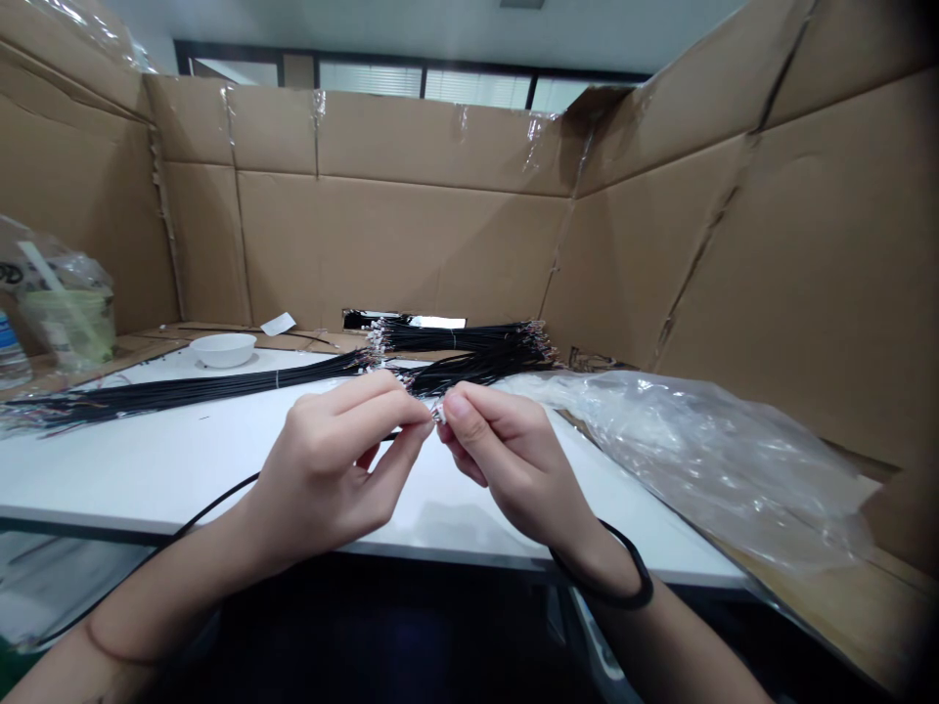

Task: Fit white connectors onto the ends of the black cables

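Observation:
Both my hands meet above the front of the white table (440, 528). My left hand (344, 460) pinches the end of a black cable (220, 499), which runs back under the wrist and hangs past the table edge at the left. In my right hand (506, 450) a small white connector (439, 411) is gripped between thumb and forefinger. Thin wire ends show between the two sets of fingertips; whether they sit inside the connector is too small to tell. Behind the hands lie bundles of black cables (462, 338) with white connectors at their ends.
A long tied cable bundle (198, 389) lies to the left. Behind it stands a white bowl (222, 350) near a paper scrap (278, 324). A drink cup (69, 318) is at far left. Clear plastic bags (704, 450) cover the right side. Cardboard walls (381, 235) enclose the table.

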### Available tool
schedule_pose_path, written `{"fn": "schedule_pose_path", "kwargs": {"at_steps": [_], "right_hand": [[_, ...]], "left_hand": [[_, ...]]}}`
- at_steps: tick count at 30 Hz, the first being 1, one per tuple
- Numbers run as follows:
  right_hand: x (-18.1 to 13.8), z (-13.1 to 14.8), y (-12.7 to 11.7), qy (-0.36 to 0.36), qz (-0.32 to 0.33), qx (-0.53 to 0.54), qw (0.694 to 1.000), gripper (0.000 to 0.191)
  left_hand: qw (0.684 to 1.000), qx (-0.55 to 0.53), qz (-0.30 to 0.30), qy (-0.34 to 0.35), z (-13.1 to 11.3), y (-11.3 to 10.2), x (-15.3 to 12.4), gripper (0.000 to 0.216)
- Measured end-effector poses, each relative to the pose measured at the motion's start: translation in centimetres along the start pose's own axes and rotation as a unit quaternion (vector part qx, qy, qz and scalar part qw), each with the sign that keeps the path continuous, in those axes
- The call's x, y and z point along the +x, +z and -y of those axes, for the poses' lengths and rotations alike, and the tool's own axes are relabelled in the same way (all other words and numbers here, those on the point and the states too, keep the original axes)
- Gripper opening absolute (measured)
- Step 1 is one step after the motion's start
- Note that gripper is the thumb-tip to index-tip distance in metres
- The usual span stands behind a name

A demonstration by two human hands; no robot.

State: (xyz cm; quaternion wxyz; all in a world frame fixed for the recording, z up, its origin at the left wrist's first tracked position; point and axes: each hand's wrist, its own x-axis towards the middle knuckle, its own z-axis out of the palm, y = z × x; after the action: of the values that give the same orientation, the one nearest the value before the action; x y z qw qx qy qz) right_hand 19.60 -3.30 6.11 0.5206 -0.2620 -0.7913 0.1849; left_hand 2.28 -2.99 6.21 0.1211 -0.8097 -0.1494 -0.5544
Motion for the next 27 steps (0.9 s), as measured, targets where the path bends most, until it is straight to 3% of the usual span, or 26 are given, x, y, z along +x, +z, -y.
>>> {"fn": "schedule_pose_path", "kwargs": {"at_steps": [12, 19, 27], "right_hand": [[-0.18, -0.18, 0.32, 0.004, -0.004, -0.013, 1.0, 0.035], [-0.19, -0.13, 0.63, -0.055, -0.042, -0.085, 0.994, 0.036], [-0.09, 0.35, 0.53, 0.024, -0.028, -0.007, 0.999, 0.039]], "left_hand": [[1.0, 0.002, 0.012, -0.026, -0.32, 0.03, 0.12, 0.013], [0.999, 0.035, -0.008, 0.008, -0.06, 0.32, -0.08, 0.012], [0.997, 0.055, -0.053, 0.019, -0.47, 0.57, 0.11, 0.01]]}}
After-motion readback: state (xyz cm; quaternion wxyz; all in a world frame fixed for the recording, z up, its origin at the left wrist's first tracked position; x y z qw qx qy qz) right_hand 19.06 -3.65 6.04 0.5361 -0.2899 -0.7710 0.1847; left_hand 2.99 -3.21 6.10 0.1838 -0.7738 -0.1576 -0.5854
